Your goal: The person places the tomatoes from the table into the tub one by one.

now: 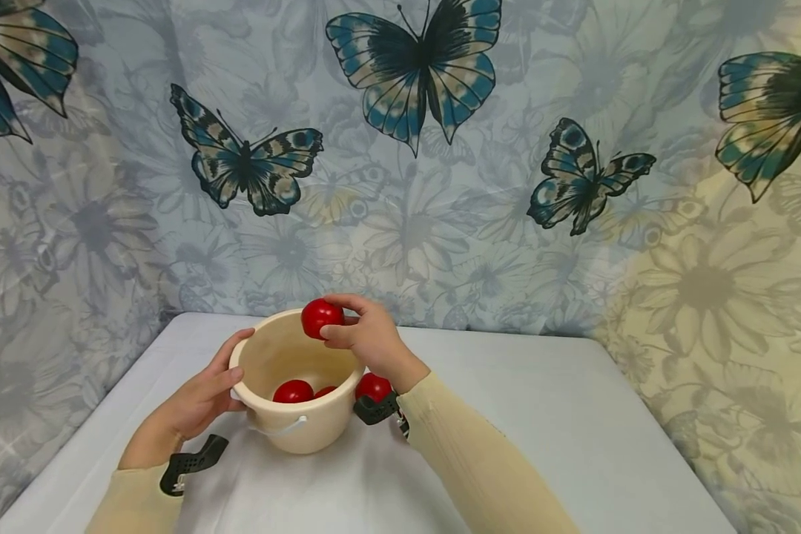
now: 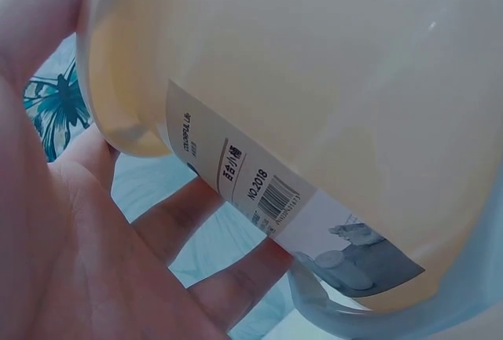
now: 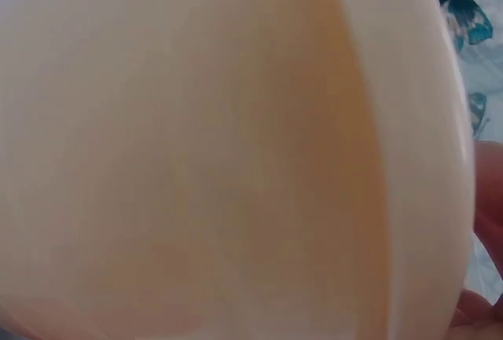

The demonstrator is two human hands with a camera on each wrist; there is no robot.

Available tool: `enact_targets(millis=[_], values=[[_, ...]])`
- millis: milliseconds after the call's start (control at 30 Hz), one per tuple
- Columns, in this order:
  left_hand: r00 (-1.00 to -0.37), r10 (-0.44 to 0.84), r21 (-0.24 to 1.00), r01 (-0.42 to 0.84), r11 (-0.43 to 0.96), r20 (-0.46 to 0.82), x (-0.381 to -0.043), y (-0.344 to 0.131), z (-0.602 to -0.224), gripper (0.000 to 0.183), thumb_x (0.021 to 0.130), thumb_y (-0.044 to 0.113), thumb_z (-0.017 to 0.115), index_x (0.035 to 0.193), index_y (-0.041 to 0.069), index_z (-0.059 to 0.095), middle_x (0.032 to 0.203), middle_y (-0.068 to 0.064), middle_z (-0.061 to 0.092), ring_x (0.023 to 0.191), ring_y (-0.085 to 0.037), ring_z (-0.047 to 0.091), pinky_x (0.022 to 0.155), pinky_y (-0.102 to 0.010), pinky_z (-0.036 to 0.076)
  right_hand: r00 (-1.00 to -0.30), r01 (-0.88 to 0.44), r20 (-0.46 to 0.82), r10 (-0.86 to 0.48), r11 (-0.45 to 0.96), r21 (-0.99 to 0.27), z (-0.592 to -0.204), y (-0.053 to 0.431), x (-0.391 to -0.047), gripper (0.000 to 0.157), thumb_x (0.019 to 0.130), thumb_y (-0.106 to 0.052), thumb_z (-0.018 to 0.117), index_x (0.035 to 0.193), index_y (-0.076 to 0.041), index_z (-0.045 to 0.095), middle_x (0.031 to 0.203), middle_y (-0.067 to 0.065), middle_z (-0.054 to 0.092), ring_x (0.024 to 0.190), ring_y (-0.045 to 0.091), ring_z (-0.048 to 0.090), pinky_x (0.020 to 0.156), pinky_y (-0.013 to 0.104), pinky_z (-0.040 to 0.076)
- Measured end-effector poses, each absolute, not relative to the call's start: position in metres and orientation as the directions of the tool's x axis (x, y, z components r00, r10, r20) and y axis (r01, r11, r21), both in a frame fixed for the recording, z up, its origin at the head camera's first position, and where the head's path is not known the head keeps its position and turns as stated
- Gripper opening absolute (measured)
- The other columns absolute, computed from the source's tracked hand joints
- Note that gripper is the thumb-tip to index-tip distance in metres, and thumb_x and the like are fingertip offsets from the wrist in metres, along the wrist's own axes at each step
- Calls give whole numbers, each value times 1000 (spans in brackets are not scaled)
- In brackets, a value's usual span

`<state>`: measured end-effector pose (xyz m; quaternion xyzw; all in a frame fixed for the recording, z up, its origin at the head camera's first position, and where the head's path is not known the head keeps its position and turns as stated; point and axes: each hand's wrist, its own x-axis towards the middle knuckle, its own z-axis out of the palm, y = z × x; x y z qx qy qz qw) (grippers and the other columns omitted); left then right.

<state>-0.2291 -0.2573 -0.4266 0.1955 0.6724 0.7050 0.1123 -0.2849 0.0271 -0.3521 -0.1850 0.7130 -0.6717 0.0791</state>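
A cream plastic bucket [image 1: 310, 437] stands on the table, its mouth tilted a little towards me. My left hand [image 1: 199, 400] grips its left rim, thumb at the edge and fingers on the outer wall; the left wrist view shows this hand [image 2: 71, 222] beside a printed label [image 2: 267, 191]. My right hand [image 1: 374, 337] pinches a round, glossy red fruit [image 1: 318, 319] above the bucket's far right rim. Inside lie a red fruit [image 1: 293, 391] and part of another [image 1: 325, 391]. In the right wrist view the bucket wall [image 3: 220, 151] hides most of that hand.
Another red fruit [image 1: 373, 386] lies right of the bucket, partly behind the right wrist strap [image 1: 376, 409]. A pale handle [image 1: 287, 427] hangs against the bucket's front. The white-covered table [image 1: 541, 415] meets a butterfly-patterned cloth [image 1: 440, 245] at the back.
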Motion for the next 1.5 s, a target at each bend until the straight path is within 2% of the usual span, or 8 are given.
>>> enact_targets(millis=[100, 267, 500, 733, 967, 1200, 1300, 1500], values=[[-899, 419, 991, 112, -69, 131, -229, -258, -426, 59, 106, 20, 39, 157, 25, 9, 159, -18, -2, 133, -58, 20, 87, -68, 44, -918, -177, 141, -371, 65, -982, -350, 26, -284, 44, 87, -7, 78, 125, -26, 68, 122, -2, 63, 92, 23, 70, 77, 36, 57], [-896, 424, 991, 116, -72, 136, -229, -259, -427, 58, 107, 19, 38, 157, 26, 9, 159, -18, -4, 133, -57, 18, 87, -69, 43, -922, -190, 144, -358, 95, -977, -350, 24, -282, 46, 87, -8, 77, 128, -25, 67, 122, -2, 63, 100, 19, 66, 76, 35, 57], [-897, 424, 992, 111, -62, 127, -228, -259, -426, 59, 106, 20, 38, 157, 26, 9, 159, -19, -2, 133, -58, 19, 87, -69, 43, -927, -188, 140, -348, 109, -976, -349, 23, -280, 46, 88, -7, 77, 131, -22, 68, 124, 0, 63, 99, 20, 67, 76, 34, 57], [-896, 426, 992, 107, -71, 127, -229, -258, -426, 59, 106, 19, 38, 157, 26, 9, 159, -18, -4, 133, -60, 18, 87, -70, 43, -919, -226, 171, -354, 119, -967, -351, 21, -280, 40, 90, -5, 71, 129, -15, 69, 133, 1, 59, 119, 28, 59, 77, 33, 57], [-891, 432, 990, 107, -92, 137, -229, -258, -427, 59, 106, 17, 37, 157, 25, 8, 159, -17, -8, 135, -60, 13, 87, -70, 42, -919, -232, 170, -357, 138, -963, -352, 20, -280, 40, 90, -5, 69, 129, -15, 69, 135, 4, 57, 105, 20, 67, 76, 32, 57], [-893, 430, 990, 100, -95, 131, -229, -258, -427, 60, 106, 19, 39, 157, 26, 9, 159, -17, -6, 135, -59, 13, 87, -71, 41, -921, -214, 160, -356, 119, -969, -351, 21, -278, 40, 90, -6, 70, 129, -15, 69, 134, 2, 59, 106, 22, 66, 77, 33, 57], [-895, 426, 991, 97, -96, 129, -229, -258, -427, 60, 105, 19, 39, 157, 26, 9, 160, -17, -6, 136, -60, 13, 87, -71, 41, -923, -166, 148, -356, 19, -986, -352, 24, -279, 40, 91, -6, 71, 130, -14, 67, 137, 5, 57, 114, 28, 63, 80, 35, 56], [-903, 413, 992, 98, -81, 123, -229, -257, -427, 61, 105, 19, 39, 157, 26, 9, 160, -17, -6, 135, -61, 14, 87, -71, 42, -933, -27, 145, -329, -338, -941, -356, 39, -280, 43, 94, -5, 67, 137, -7, 59, 142, 10, 52, 124, 37, 53, 85, 44, 54]])
